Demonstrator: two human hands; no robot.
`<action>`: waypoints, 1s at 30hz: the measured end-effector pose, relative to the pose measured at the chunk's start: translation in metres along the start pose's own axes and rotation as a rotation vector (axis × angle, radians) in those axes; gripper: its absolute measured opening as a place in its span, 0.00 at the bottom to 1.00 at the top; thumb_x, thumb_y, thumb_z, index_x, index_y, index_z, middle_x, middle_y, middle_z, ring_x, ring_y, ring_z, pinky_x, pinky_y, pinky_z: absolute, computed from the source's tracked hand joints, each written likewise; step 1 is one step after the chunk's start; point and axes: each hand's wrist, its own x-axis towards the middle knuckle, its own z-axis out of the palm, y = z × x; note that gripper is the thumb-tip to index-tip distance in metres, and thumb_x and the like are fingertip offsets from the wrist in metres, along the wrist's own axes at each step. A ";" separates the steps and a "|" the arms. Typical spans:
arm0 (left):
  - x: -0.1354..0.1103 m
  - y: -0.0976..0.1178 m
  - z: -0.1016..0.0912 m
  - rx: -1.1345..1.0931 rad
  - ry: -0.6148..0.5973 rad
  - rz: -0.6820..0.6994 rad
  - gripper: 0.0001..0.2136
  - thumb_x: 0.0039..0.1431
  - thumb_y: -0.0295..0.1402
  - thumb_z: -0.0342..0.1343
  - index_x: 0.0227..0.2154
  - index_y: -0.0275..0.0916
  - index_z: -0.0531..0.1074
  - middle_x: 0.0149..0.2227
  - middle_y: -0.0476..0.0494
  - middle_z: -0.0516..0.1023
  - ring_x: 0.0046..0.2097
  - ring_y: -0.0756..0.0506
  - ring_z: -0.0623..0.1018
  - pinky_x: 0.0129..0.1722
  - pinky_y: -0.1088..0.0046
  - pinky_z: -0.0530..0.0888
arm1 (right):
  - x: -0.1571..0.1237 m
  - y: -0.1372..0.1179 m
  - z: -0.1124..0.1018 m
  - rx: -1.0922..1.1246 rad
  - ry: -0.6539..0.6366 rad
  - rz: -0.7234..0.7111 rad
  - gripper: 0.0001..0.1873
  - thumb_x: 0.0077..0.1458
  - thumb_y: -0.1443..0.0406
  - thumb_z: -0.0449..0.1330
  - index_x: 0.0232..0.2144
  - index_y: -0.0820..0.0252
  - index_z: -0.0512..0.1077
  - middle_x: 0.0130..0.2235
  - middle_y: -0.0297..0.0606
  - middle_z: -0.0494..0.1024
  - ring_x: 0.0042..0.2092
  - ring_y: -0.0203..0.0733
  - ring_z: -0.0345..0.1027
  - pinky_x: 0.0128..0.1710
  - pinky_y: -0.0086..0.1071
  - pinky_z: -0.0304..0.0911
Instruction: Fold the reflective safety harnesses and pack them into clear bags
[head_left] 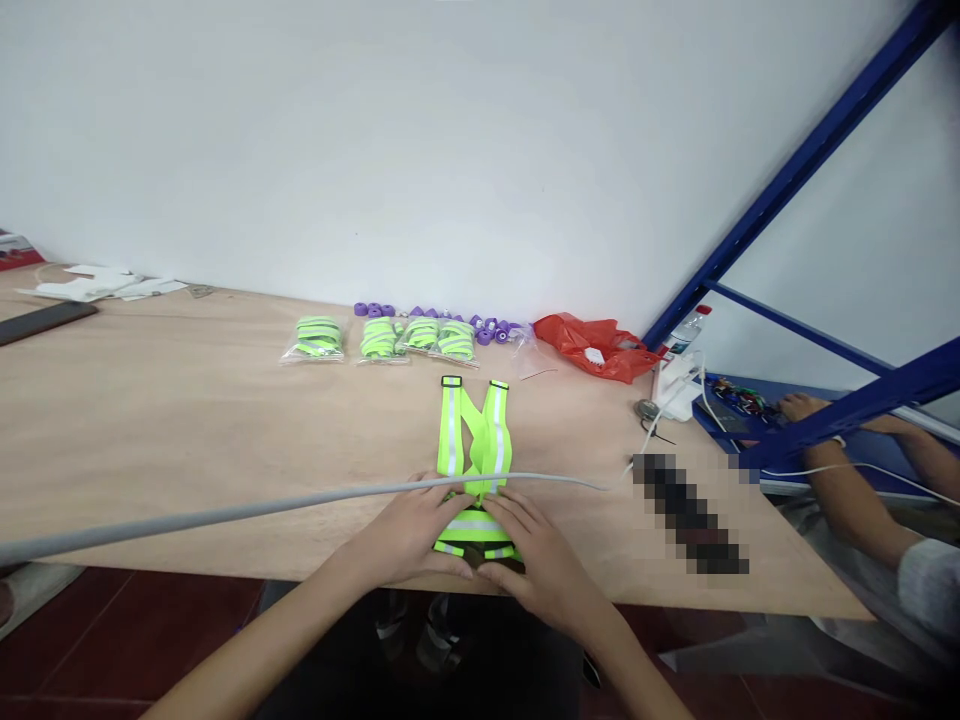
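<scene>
A neon yellow-green reflective vest (496, 432) made of straps with silver stripes lies on the table, its two upper straps with black buckles pointing toward the wall. My left hand (415, 532) rests on the left side of its lower band, fingers stretched out. On the right side of that band lies my right hand (534, 552), its fingers also extended. Both thumbs point inward near the table's front edge. My hands hide part of the vest's lower straps. A grey cable (300, 501) crosses the view above the left wrist and over the vest.
Several bagged yellow-green strap bundles (319, 338) sit near the wall, before small purple rolls (375, 311). Rightward are a red plastic bag (600, 345), a bottle (686, 330), a pixelated dark object (690, 515) and a blue metal frame (795, 175). Another person's arm (855, 500) is beyond.
</scene>
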 end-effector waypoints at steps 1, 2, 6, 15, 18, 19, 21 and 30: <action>0.000 0.001 0.000 -0.012 -0.001 -0.006 0.37 0.56 0.59 0.60 0.62 0.40 0.67 0.58 0.34 0.73 0.59 0.33 0.71 0.58 0.53 0.69 | 0.000 0.000 -0.001 0.015 -0.007 0.009 0.33 0.59 0.60 0.66 0.64 0.61 0.66 0.63 0.50 0.72 0.66 0.54 0.60 0.64 0.52 0.63; 0.000 0.001 -0.001 -0.025 -0.002 -0.010 0.38 0.55 0.59 0.60 0.62 0.40 0.67 0.58 0.34 0.72 0.59 0.33 0.71 0.58 0.52 0.69 | 0.000 0.000 -0.001 0.029 -0.010 0.016 0.32 0.59 0.61 0.65 0.63 0.61 0.66 0.63 0.49 0.72 0.66 0.54 0.61 0.65 0.52 0.62; -0.001 0.003 0.000 -0.086 -0.002 -0.049 0.32 0.59 0.55 0.61 0.61 0.42 0.67 0.57 0.36 0.73 0.59 0.35 0.71 0.58 0.55 0.68 | -0.001 -0.001 0.001 0.092 0.017 0.042 0.30 0.59 0.63 0.64 0.63 0.59 0.67 0.62 0.49 0.72 0.65 0.54 0.62 0.64 0.53 0.62; -0.003 0.006 0.003 -0.196 0.004 -0.097 0.28 0.60 0.46 0.64 0.61 0.47 0.68 0.54 0.40 0.74 0.55 0.38 0.73 0.55 0.60 0.70 | -0.002 -0.007 0.002 0.245 0.058 0.145 0.28 0.53 0.66 0.67 0.56 0.57 0.68 0.56 0.47 0.74 0.59 0.54 0.66 0.60 0.51 0.64; -0.003 0.009 0.001 -0.208 0.011 -0.097 0.27 0.59 0.45 0.65 0.60 0.48 0.69 0.54 0.41 0.75 0.56 0.38 0.74 0.56 0.60 0.70 | -0.003 -0.010 0.002 0.261 0.061 0.143 0.27 0.53 0.66 0.66 0.55 0.56 0.68 0.55 0.46 0.74 0.58 0.54 0.66 0.59 0.51 0.64; -0.003 0.009 0.001 -0.206 0.012 -0.094 0.27 0.59 0.45 0.65 0.60 0.47 0.70 0.55 0.41 0.75 0.57 0.38 0.74 0.57 0.60 0.70 | -0.003 -0.010 0.002 0.266 0.062 0.140 0.26 0.53 0.67 0.66 0.54 0.56 0.68 0.55 0.46 0.73 0.58 0.54 0.66 0.59 0.51 0.64; -0.003 0.011 0.001 -0.191 0.024 -0.080 0.28 0.58 0.45 0.66 0.60 0.46 0.70 0.58 0.40 0.74 0.59 0.37 0.73 0.59 0.58 0.69 | -0.004 -0.011 0.001 0.281 0.057 0.131 0.27 0.53 0.68 0.65 0.55 0.56 0.67 0.56 0.46 0.72 0.59 0.54 0.65 0.60 0.51 0.63; -0.003 0.017 0.000 -0.068 -0.009 -0.065 0.34 0.55 0.47 0.68 0.63 0.46 0.67 0.64 0.38 0.71 0.65 0.34 0.70 0.64 0.52 0.65 | -0.004 -0.012 -0.010 0.328 -0.034 0.094 0.30 0.52 0.70 0.65 0.57 0.56 0.66 0.59 0.47 0.71 0.62 0.53 0.62 0.63 0.51 0.60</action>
